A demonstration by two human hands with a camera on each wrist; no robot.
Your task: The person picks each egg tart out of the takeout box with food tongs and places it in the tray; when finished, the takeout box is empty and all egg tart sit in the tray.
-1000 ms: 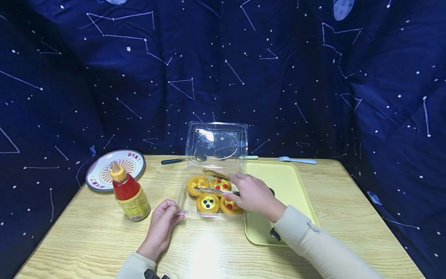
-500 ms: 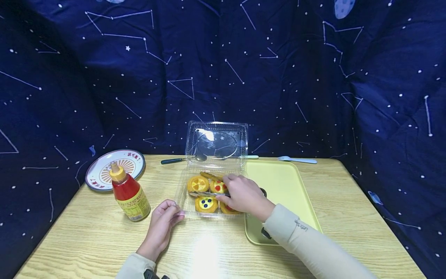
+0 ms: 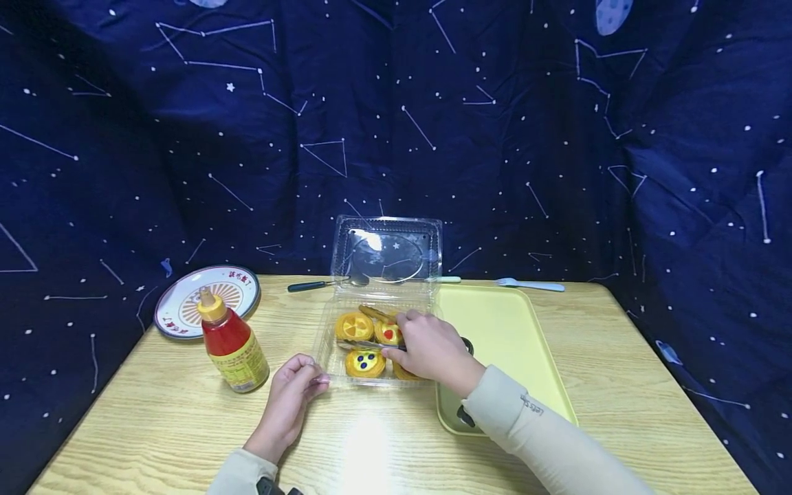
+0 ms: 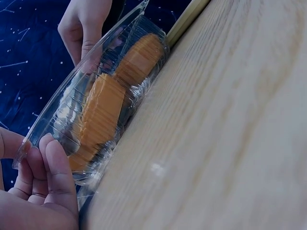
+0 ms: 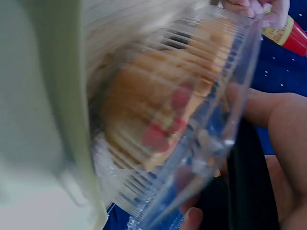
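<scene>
Right hand [image 3: 433, 347] clamped on tongs [image 3: 361, 344] over tarts [image 3: 365, 362], left hand [image 3: 291, 395] pinching clear box [image 3: 324, 357] corner

Open from the front, walled behind
The raised lid [image 3: 386, 251] blocks the box's far side; the ketchup bottle [image 3: 232, 342] crowds its left.
</scene>
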